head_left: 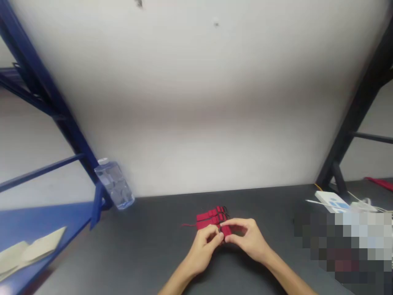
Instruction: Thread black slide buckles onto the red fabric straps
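Observation:
A small red fabric piece [226, 230] with a dark edge sits between my two hands, just above the black table. My left hand [203, 248] pinches its left side between thumb and fingers. On its other side, my right hand [249, 239] grips it with the thumb below and the fingers above. Right behind my hands lie several red fabric strips [206, 216] side by side, with black loops or cords at their right ends. A thin red thread trails off to their left. My fingers partly hide the held piece and the nearest strip.
A clear plastic bottle [115, 184] with a white cap stands by the blue frame [69, 123] at the left. Pale folded pieces [30, 254] lie on a blue surface. At the right are a white box [331, 200], cables and a pixelated area. A white wall is behind the table [138, 246].

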Demonstrator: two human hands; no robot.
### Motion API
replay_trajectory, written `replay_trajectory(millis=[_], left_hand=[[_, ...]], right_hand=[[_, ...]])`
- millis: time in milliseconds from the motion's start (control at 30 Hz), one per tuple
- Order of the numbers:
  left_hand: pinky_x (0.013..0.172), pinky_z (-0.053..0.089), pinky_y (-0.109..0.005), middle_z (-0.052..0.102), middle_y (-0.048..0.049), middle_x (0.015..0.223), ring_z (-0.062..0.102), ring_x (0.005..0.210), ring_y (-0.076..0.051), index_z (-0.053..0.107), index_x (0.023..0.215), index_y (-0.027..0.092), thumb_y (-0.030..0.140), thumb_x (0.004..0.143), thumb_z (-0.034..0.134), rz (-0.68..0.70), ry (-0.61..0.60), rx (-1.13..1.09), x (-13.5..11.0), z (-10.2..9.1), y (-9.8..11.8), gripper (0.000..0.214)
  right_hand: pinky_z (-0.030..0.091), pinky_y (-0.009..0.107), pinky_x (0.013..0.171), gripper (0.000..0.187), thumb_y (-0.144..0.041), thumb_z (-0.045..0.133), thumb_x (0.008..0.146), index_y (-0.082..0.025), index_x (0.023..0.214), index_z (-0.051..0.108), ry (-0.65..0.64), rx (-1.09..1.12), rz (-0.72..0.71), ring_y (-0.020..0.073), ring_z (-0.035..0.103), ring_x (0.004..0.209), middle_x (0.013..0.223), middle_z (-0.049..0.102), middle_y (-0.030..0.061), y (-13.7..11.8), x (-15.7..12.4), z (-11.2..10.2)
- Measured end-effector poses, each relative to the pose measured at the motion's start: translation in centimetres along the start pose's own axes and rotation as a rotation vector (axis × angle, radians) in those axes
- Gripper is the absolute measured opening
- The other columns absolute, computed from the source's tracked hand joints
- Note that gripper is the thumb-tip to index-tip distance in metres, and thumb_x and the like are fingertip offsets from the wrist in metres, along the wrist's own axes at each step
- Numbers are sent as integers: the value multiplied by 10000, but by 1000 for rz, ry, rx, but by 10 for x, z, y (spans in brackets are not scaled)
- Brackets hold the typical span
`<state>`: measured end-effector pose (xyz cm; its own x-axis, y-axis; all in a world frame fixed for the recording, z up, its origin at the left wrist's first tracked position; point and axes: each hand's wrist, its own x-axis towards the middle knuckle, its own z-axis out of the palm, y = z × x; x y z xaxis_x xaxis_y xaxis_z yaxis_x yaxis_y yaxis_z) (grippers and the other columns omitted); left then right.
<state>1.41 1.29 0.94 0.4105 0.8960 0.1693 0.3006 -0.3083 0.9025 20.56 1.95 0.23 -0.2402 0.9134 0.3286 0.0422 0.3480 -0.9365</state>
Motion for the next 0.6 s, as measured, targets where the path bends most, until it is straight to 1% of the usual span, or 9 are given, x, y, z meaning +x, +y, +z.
replay_trajectory(millis=[100,200,233,300,433,500,600], left_hand=[[680,374,-258,528,-5,773,479,734,-153,539,728,169,393,906,545,78,64,64,1,-1,3,286],[705,394,-263,552,-13,843,497,771,-163,551,812,183,327,848,631,109,119,83,0,-1,6,170],[718,399,-264,563,-13,861,506,787,-167,551,833,186,302,821,665,112,129,80,0,-2,7,163],[735,406,-265,577,-8,865,518,804,-173,544,836,189,272,768,720,116,147,75,0,-2,7,206],[700,398,-256,581,11,799,511,757,-166,534,787,186,293,695,786,90,190,125,1,-3,5,290],[661,384,-246,581,16,753,501,712,-154,542,752,178,305,709,775,72,180,157,1,-3,4,269],[624,373,-243,600,5,705,503,668,-147,585,723,164,338,788,700,53,109,180,0,-3,5,219]], right_hand=[[561,376,841,284,-261,798,693,-199,966,749,-18,148,35,258,699,901,965,752,74,-4,2,-4],[563,379,832,272,-288,804,693,-190,942,755,-18,147,42,261,701,898,974,752,88,-8,3,-7],[567,375,815,270,-287,809,686,-188,932,758,-22,138,48,260,703,882,963,753,88,-9,3,-7],[569,365,797,269,-278,818,672,-186,918,759,-34,130,58,258,706,867,945,755,86,-10,2,-6],[554,375,849,224,-253,814,673,-175,867,730,-37,162,29,257,700,915,955,750,93,-9,2,-3],[552,386,859,228,-261,817,671,-172,835,686,-23,196,25,256,696,933,960,746,102,-8,2,-2],[556,398,853,277,-305,829,661,-179,788,617,-5,233,41,257,697,930,962,742,109,-9,2,-2]])
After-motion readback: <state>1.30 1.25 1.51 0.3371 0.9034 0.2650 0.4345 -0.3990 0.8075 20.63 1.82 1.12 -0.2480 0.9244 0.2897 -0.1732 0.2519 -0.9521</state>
